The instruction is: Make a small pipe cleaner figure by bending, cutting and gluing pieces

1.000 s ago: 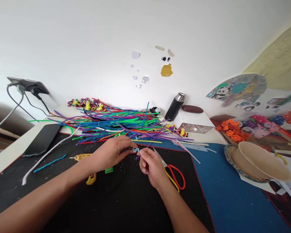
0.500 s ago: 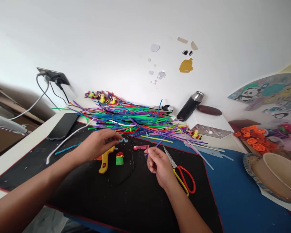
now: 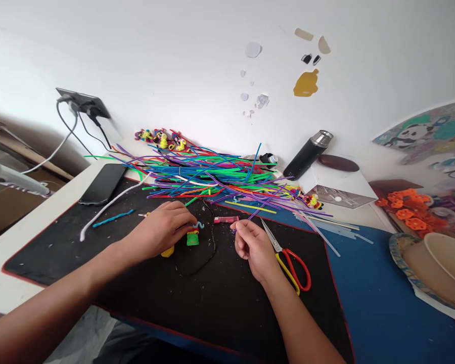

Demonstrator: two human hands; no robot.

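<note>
My left hand (image 3: 169, 230) is pinched on a small light-blue wavy piece (image 3: 199, 225), seemingly pipe cleaner, just above a little green piece with a red and yellow top (image 3: 192, 238). Beneath that hand lies a yellow glue gun (image 3: 168, 252), mostly covered. With thumb and fingers closed, my right hand (image 3: 253, 246) grips a purple pipe cleaner (image 3: 234, 231), of which only a short bit shows. A pink lighter (image 3: 226, 220) rests beyond, between the two hands. Scissors (image 3: 293, 270) with red and yellow handles lie open right of my right hand.
Loose pipe cleaners (image 3: 197, 174) form a wide heap along the wall. A black phone (image 3: 103, 184) is at the left, a black flask (image 3: 307, 156) leans at the back right. Glue sticks (image 3: 326, 232) lie right of the black mat (image 3: 220, 313). A black cord (image 3: 213, 237) crosses the mat.
My left hand has come down with the light-blue piece towards the green piece, covering more of the glue gun. My right hand keeps its grip. The view has tilted slightly downward.
</note>
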